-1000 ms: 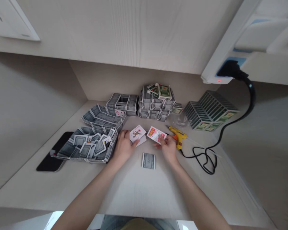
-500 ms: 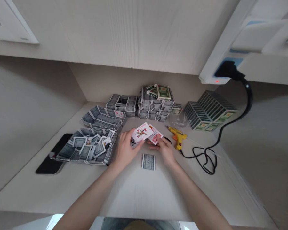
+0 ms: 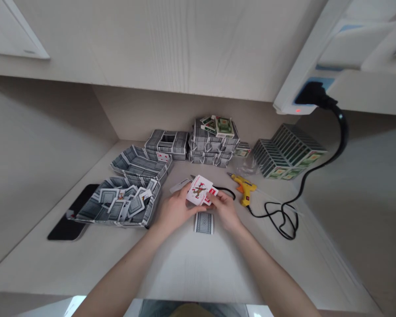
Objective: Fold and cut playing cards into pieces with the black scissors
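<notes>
A joker playing card [image 3: 199,190] faces up in my left hand [image 3: 174,209], whose thumb and fingers are closed on it. Partly behind it, a red-and-white card [image 3: 212,193] is pinched by my right hand [image 3: 227,211]; the two cards overlap. How many cards lie under the joker I cannot tell. Below my hands, a single card [image 3: 203,223] lies back up on the table. Beyond my left fingers is a pale flat thing [image 3: 180,186], partly covered.
Left: a card-covered tray [image 3: 145,218] of loose cards, an open card-covered box [image 3: 138,163] and a black phone [image 3: 66,226]. Behind: card-covered boxes [image 3: 211,143] with card packs [image 3: 224,127]. Right: a yellow glue gun [image 3: 246,187], black cable [image 3: 284,215] and stacked packs [image 3: 293,152].
The joker has shifted right and turned, now covering more of the red-and-white card. My hands have come closer together. The pale thing beyond my left hand has come into view.
</notes>
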`<action>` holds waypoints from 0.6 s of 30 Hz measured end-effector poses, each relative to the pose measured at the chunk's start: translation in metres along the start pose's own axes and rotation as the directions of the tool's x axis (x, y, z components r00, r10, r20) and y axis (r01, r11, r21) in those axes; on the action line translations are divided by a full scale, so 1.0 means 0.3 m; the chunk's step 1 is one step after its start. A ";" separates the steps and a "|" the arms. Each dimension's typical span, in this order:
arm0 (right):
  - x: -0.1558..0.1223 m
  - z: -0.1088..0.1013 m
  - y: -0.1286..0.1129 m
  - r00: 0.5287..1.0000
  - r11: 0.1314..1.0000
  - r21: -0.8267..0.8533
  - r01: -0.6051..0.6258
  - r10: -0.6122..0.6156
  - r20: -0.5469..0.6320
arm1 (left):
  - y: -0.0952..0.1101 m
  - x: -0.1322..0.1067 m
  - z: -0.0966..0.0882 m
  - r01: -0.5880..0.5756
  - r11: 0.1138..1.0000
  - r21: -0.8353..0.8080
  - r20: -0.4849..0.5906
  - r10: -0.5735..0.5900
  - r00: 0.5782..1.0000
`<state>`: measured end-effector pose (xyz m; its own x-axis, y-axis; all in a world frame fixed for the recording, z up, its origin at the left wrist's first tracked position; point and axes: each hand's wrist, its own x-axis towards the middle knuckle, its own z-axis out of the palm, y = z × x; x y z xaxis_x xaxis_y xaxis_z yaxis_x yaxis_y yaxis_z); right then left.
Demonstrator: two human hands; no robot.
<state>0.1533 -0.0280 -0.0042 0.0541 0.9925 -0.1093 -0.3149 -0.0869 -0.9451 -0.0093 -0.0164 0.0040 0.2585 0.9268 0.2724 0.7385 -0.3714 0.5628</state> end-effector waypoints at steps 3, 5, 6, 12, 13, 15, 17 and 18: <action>0.010 -0.015 0.002 1.000 1.000 -0.019 -0.007 0.007 -0.004 | 0.009 0.005 -0.006 0.016 0.987 -0.160 0.020 -0.013 1.000; 0.012 -0.019 0.000 1.000 1.000 -0.029 -0.002 0.002 0.027 | 0.009 0.015 -0.006 0.074 0.942 -0.327 0.019 -0.072 0.997; 0.011 -0.019 -0.001 0.999 0.999 -0.035 0.003 -0.001 0.047 | 0.008 0.022 -0.004 0.117 0.904 -0.412 0.030 -0.115 0.993; 0.002 -0.009 -0.012 0.995 0.987 -0.153 0.047 -0.033 0.093 | -0.010 0.050 0.007 0.311 0.654 -0.690 0.215 -0.225 0.950; 0.002 -0.009 -0.011 0.995 0.983 -0.172 0.057 -0.041 0.095 | -0.011 0.051 0.007 0.320 0.645 -0.694 0.220 -0.233 0.947; 0.003 -0.011 -0.007 0.993 0.978 -0.197 0.069 -0.050 0.103 | -0.012 0.050 0.007 0.326 0.642 -0.694 0.214 -0.247 0.945; 0.004 -0.013 -0.001 0.993 0.976 -0.207 0.072 -0.051 0.107 | -0.011 0.048 0.006 0.322 0.643 -0.695 0.211 -0.245 0.946; 0.004 -0.015 0.002 0.993 0.976 -0.208 0.069 -0.048 0.108 | -0.009 0.048 0.005 0.321 0.643 -0.695 0.213 -0.242 0.946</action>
<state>0.1574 -0.0271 -0.0062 -0.0332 0.9990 -0.0303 -0.1063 -0.0337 -0.9938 -0.0067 -0.0020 0.0053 0.1985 0.9791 -0.0451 0.1248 0.0204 0.9920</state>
